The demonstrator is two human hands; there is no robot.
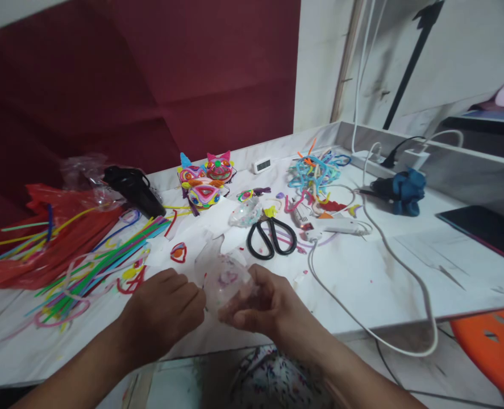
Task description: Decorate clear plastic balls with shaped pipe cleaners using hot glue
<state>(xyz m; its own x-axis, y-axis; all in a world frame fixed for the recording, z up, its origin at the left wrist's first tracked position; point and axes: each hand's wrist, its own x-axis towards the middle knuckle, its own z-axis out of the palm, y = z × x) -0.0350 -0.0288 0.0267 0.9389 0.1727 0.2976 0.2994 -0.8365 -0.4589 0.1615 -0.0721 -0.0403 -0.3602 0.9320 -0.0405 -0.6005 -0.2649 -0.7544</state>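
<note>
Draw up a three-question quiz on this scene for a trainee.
1. Which hand visibly has thumb and fingers around the clear plastic piece?
2. True or false: the scissors lie on the red bag.
3. Choose the color of the stool: A green; B orange; C black.

Key: 1. The right hand. 2. False; they lie apart from it. 3. B.

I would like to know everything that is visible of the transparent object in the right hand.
The clear rounded piece looks like thin plastic with pinkish marks. The right hand holds its side between thumb and fingers, hiding part of it, near the front edge of the white table. The curled left hand is close beside it; whether they touch is unclear.
</note>
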